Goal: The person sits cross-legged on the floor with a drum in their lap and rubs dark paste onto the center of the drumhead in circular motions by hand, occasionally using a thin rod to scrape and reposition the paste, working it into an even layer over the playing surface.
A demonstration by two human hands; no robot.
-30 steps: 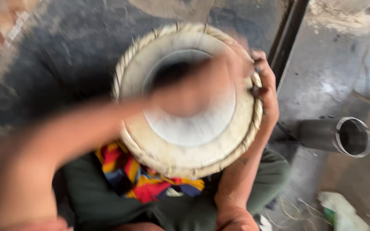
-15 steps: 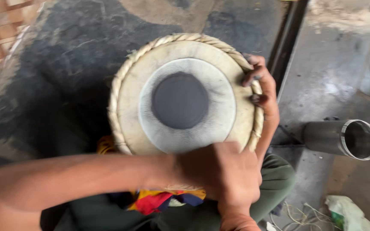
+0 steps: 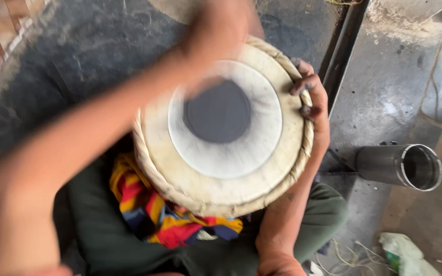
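Observation:
A round hand drum (image 3: 221, 168) with a pale skin, a black centre patch (image 3: 218, 112) and a braided rim rests on my lap, head up. My right hand (image 3: 313, 102) grips its right rim, dark-stained fingers curled over the braid. My left arm crosses from the lower left, and my left hand (image 3: 221, 25) is blurred in motion over the drum's far edge. Whether that hand holds anything is lost in the blur. A striped red, yellow and blue cloth (image 3: 149, 209) pads the drum underneath, over my green trousers (image 3: 103, 240).
A short metal tube (image 3: 400, 166) lies on its side on the grey floor to the right. A crumpled green and white bag (image 3: 402, 253) and some loose threads lie at the lower right. A dark metal rail (image 3: 341, 56) runs diagonally past the drum's far right.
My left hand has swept from the drum's near edge across the head to its far edge. The right hand has kept its hold on the rim.

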